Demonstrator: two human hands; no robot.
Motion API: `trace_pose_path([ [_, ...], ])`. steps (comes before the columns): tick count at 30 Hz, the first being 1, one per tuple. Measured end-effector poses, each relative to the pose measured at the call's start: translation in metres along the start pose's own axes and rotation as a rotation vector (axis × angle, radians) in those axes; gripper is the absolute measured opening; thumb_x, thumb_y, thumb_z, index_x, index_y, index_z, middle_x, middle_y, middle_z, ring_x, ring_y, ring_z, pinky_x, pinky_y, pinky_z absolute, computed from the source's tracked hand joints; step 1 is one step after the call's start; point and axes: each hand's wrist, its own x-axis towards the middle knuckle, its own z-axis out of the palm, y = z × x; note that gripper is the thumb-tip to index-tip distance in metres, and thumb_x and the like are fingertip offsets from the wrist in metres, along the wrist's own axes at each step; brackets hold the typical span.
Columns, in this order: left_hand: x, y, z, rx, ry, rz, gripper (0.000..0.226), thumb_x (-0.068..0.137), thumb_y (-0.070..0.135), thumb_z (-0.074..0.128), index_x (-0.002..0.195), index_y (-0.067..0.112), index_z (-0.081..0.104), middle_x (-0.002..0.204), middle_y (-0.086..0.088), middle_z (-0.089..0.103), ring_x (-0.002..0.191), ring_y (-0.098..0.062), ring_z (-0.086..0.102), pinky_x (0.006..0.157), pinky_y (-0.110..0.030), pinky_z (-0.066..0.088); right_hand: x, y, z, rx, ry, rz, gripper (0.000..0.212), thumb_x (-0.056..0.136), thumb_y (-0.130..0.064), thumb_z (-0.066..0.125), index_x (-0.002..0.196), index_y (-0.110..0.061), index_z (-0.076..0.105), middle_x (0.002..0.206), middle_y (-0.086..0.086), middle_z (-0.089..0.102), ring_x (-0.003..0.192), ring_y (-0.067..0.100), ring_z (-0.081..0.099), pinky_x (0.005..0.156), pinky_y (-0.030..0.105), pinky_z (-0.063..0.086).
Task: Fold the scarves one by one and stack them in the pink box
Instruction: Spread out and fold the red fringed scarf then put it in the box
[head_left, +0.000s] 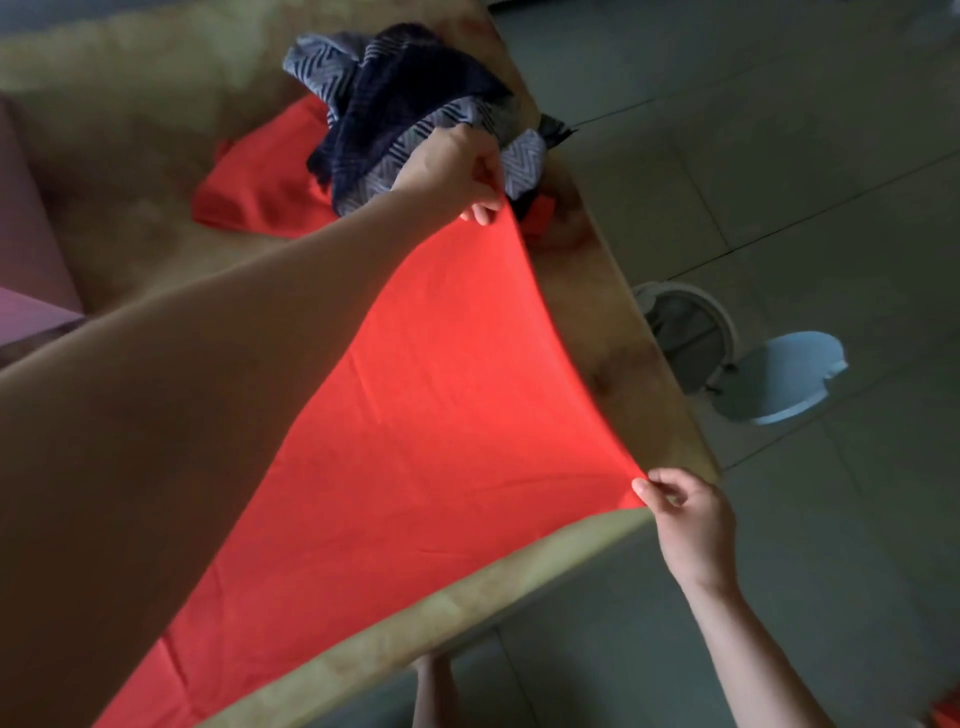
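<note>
A large red scarf (415, 426) is stretched flat over the wooden table (613, 332). My left hand (457, 171) pinches its far corner, with my arm reaching across the cloth. At the table's near right corner my right hand (685, 514) pinches the other corner. Further back lies a crumpled blue and grey patterned scarf (405, 104) on top of another red cloth (260, 182). The pink box (26, 249) shows partly at the left edge.
The table's right edge runs diagonally beside a tiled floor (805, 156). A white bin (685, 332) and a pale blue stool (789, 379) stand on the floor close to that edge. A foot (436, 691) shows below the table's front edge.
</note>
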Motion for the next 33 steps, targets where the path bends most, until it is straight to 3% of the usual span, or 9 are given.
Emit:
trace_pose_path([
  [3, -0.005, -0.011, -0.001, -0.098, -0.015, -0.001, 0.032, 0.072, -0.01, 0.066, 0.065, 0.019, 0.055, 0.046, 0.011, 0.062, 0.05, 0.0, 0.064, 0.053, -0.019, 0.054, -0.007, 0.001, 0.001, 0.005, 0.002, -0.011, 0.004, 0.079, -0.018, 0.074, 0.081, -0.017, 0.071, 0.072, 0.004, 0.07, 0.071, 0.027, 0.065, 0.071, 0.04, 0.052],
  [9, -0.031, -0.038, -0.029, -0.118, -0.005, -0.017, 0.032, 0.079, -0.007, 0.064, 0.072, 0.023, 0.057, 0.049, 0.018, 0.063, 0.053, 0.004, 0.063, 0.061, -0.019, 0.053, -0.042, -0.034, -0.002, 0.181, -0.16, -0.03, 0.011, 0.081, -0.014, 0.073, 0.075, -0.021, 0.066, 0.07, 0.002, 0.068, 0.068, 0.019, 0.063, 0.063, 0.027, 0.045],
  [13, -0.059, -0.053, -0.054, -0.145, 0.021, -0.068, 0.003, 0.082, 0.012, 0.07, 0.081, 0.014, 0.068, 0.053, 0.022, 0.063, 0.052, 0.008, 0.059, 0.067, -0.019, 0.052, -0.075, -0.066, 0.012, 0.195, -0.264, -0.109, 0.017, 0.078, -0.012, 0.075, 0.077, -0.026, 0.066, 0.074, 0.003, 0.067, 0.068, 0.013, 0.059, 0.059, 0.014, 0.041],
  [17, -0.085, -0.073, -0.073, -0.188, 0.18, -0.19, 0.014, 0.082, 0.027, 0.071, 0.075, 0.016, 0.07, 0.049, 0.018, 0.062, 0.047, 0.009, 0.055, 0.06, -0.014, 0.05, -0.112, -0.095, 0.033, 0.171, -0.34, -0.196, 0.02, 0.075, -0.008, 0.077, 0.073, -0.025, 0.066, 0.069, -0.002, 0.064, 0.066, 0.007, 0.057, 0.058, 0.011, 0.039],
  [22, -0.132, -0.111, -0.1, -0.099, 0.211, -0.259, 0.024, 0.076, 0.006, 0.072, 0.099, 0.011, 0.073, 0.053, 0.029, 0.06, 0.048, 0.02, 0.048, 0.06, -0.002, 0.039, -0.172, -0.114, 0.072, 0.041, -0.462, -0.381, 0.01, 0.074, -0.041, 0.065, 0.075, -0.033, 0.06, 0.067, -0.013, 0.06, 0.063, 0.005, 0.053, 0.061, 0.021, 0.043],
  [25, -0.173, -0.14, -0.117, -0.146, 0.255, -0.344, 0.029, 0.074, 0.003, 0.072, 0.103, 0.01, 0.072, 0.08, 0.006, 0.07, 0.055, 0.016, 0.052, 0.072, -0.013, 0.047, -0.217, -0.128, 0.097, -0.024, -0.459, -0.477, 0.019, 0.072, -0.05, 0.054, 0.083, -0.036, 0.055, 0.068, -0.017, 0.052, 0.067, 0.003, 0.051, 0.063, 0.02, 0.041],
  [28, -0.213, -0.172, -0.134, -0.161, 0.309, -0.436, 0.032, 0.073, 0.002, 0.074, 0.104, 0.01, 0.069, 0.088, -0.001, 0.066, 0.051, 0.015, 0.052, 0.061, -0.014, 0.051, -0.254, -0.145, 0.122, -0.071, -0.404, -0.602, 0.012, 0.07, -0.043, 0.055, 0.074, -0.032, 0.055, 0.065, -0.025, 0.04, 0.065, -0.001, 0.047, 0.059, 0.01, 0.035],
  [30, -0.238, -0.191, -0.143, -0.24, 0.356, -0.532, 0.034, 0.073, 0.003, 0.075, 0.105, 0.009, 0.067, 0.094, -0.005, 0.067, 0.057, 0.002, 0.058, 0.058, -0.019, 0.057, -0.271, -0.153, 0.141, -0.065, -0.413, -0.585, 0.01, 0.07, -0.041, 0.056, 0.072, -0.031, 0.055, 0.064, -0.027, 0.039, 0.064, -0.001, 0.046, 0.058, 0.008, 0.031],
  [33, -0.27, -0.215, -0.151, -0.395, 0.448, -0.622, 0.039, 0.069, 0.001, 0.079, 0.106, 0.006, 0.066, 0.098, -0.014, 0.067, 0.076, -0.022, 0.064, 0.081, -0.039, 0.057, -0.291, -0.161, 0.166, -0.043, -0.461, -0.449, 0.017, 0.07, -0.044, 0.056, 0.082, -0.031, 0.056, 0.064, -0.018, 0.055, 0.062, 0.001, 0.052, 0.057, 0.015, 0.038],
])
